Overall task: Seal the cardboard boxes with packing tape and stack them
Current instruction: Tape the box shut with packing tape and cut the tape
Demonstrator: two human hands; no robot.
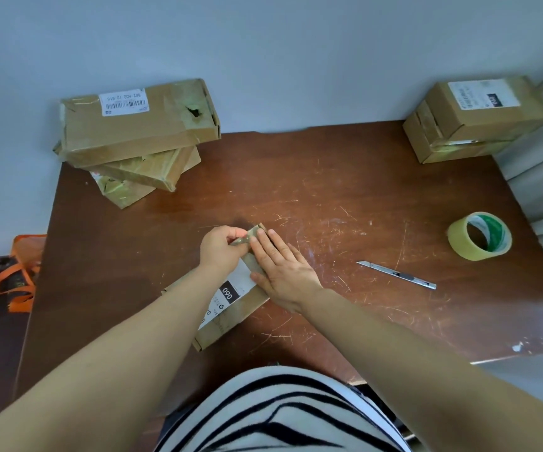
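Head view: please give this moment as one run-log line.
box on table | left hand pinches its far end | right hand presses flat on it | tape and knife lie untouched at right

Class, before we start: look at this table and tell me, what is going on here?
A person works on a cardboard box in the middle of the table. The left hand pinches its far end; the right hand presses flat on top. A tape roll and a utility knife lie untouched to the right. A stack of three boxes stands far left, a smaller stack far right.
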